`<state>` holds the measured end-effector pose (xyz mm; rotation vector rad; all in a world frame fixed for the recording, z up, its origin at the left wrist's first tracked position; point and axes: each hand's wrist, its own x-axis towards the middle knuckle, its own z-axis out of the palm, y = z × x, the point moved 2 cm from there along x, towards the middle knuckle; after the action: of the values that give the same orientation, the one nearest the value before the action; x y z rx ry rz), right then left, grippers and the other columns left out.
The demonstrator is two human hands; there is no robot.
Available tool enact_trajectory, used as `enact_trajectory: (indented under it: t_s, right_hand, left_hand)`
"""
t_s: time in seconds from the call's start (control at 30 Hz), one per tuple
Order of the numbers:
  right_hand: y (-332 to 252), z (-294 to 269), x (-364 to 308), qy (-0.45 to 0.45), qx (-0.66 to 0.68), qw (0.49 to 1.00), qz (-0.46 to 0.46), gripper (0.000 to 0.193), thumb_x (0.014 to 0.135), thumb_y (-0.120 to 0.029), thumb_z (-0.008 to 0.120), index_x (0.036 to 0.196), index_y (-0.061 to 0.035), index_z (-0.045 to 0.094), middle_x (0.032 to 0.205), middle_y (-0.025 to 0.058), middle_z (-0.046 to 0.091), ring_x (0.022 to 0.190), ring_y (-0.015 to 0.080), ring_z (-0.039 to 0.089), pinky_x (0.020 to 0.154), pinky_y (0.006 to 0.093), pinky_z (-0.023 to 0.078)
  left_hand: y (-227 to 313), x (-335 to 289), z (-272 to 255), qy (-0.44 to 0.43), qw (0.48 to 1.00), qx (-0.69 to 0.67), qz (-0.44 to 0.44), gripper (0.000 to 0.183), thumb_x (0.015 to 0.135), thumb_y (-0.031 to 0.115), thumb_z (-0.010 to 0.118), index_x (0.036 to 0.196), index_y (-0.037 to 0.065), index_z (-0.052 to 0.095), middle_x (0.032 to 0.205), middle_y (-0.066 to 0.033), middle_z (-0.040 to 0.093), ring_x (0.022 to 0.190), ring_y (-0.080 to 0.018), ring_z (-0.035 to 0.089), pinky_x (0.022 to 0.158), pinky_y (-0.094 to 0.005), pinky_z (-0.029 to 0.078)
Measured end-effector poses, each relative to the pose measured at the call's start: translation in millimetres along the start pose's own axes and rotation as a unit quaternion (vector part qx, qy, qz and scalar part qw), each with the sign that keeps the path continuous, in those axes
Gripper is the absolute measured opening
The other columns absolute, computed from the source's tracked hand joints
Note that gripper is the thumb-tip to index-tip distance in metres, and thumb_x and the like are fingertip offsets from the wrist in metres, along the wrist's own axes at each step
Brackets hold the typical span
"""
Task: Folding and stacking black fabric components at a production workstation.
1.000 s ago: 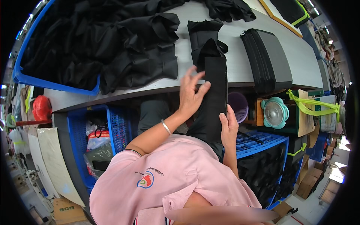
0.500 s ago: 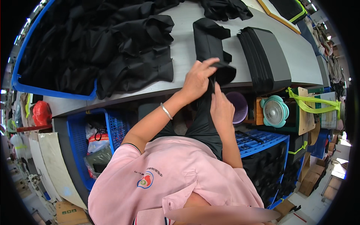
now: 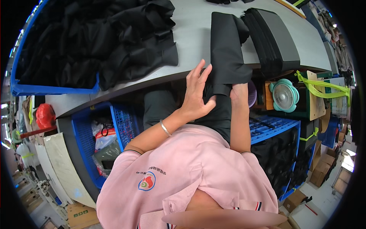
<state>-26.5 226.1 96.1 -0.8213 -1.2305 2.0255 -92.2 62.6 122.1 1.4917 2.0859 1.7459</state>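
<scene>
A folded black fabric piece (image 3: 228, 49) lies lengthwise on the table, its near end hanging past the front edge. My right hand (image 3: 239, 91) reaches into or under that near end. The cloth covers its fingers, so whether they grip cannot be told. Just left of the cloth is my left hand (image 3: 196, 91), open, fingers stretched out and thumb apart, with nothing in it. A silver bangle circles the left wrist. To the right of the piece stands a neat stack of flat black fabric pieces (image 3: 272, 38).
A blue-rimmed tray (image 3: 53, 91) heaped with loose black fabric (image 3: 114, 42) covers the table's left side. Below the grey table (image 3: 192, 42) are a blue basket (image 3: 124, 124) with bags, a purple bin (image 3: 252, 94), a teal fan (image 3: 284, 95) and a blue crate (image 3: 272, 128).
My left hand has let go of the black fabric piece and opened to its left. My right hand has moved right, its fingers now beneath the cloth. The piece lies flatter and straighter.
</scene>
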Motion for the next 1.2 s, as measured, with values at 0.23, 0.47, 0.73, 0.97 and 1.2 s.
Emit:
enact_trajectory:
  t_s: [0.23,0.47,0.73,0.97,1.2]
  right_hand:
    - [-5,14,-22,0.004,0.136,0.990,0.028,0.038,0.096,-0.017,0.064,0.128,0.0021,0.057,0.119,0.0132,0.066,0.099,0.0220,0.068,0.083,0.0349,0.060]
    - [14,5,-26,-0.032,0.209,0.977,0.008,0.039,0.096,-0.023,0.065,0.127,-0.0005,0.058,0.117,0.0122,0.066,0.099,0.0213,0.068,0.082,0.0334,0.060]
    - [17,13,-24,-0.018,0.254,0.966,0.034,0.034,0.096,-0.025,0.063,0.120,-0.0012,0.061,0.112,0.0120,0.067,0.095,0.0225,0.068,0.078,0.0346,0.061]
    - [30,9,-13,-0.102,0.301,0.945,0.081,0.031,0.095,-0.025,0.063,0.116,-0.0027,0.063,0.107,0.0092,0.067,0.092,0.0203,0.067,0.077,0.0336,0.060]
    - [39,15,-18,-0.102,0.287,0.949,0.079,0.030,0.094,-0.025,0.064,0.116,-0.0042,0.063,0.105,0.0069,0.067,0.091,0.0178,0.066,0.077,0.0320,0.059]
  left_hand:
    - [4,13,8,0.110,0.991,-0.003,-0.069,0.075,0.068,-0.012,0.064,0.140,0.009,0.052,0.139,-0.0104,0.048,0.108,-0.0241,0.054,0.079,-0.0300,0.049]
    - [18,18,11,0.138,0.985,-0.091,-0.058,0.072,0.063,-0.025,0.053,0.123,0.011,0.069,0.119,-0.0050,0.059,0.084,-0.0131,0.058,0.064,-0.0229,0.048]
    - [17,20,12,0.130,0.986,-0.090,-0.051,0.066,0.067,-0.023,0.061,0.123,0.012,0.070,0.117,-0.0040,0.060,0.083,-0.0112,0.057,0.066,-0.0216,0.047]
    - [14,17,14,0.133,0.983,-0.106,-0.066,0.060,0.072,-0.018,0.067,0.125,0.010,0.069,0.118,-0.0045,0.059,0.084,-0.0102,0.057,0.065,-0.0215,0.048]
    - [8,7,20,0.142,0.982,-0.100,-0.079,0.066,0.072,-0.019,0.066,0.132,0.009,0.063,0.125,-0.0076,0.054,0.087,-0.0104,0.058,0.065,-0.0200,0.050]
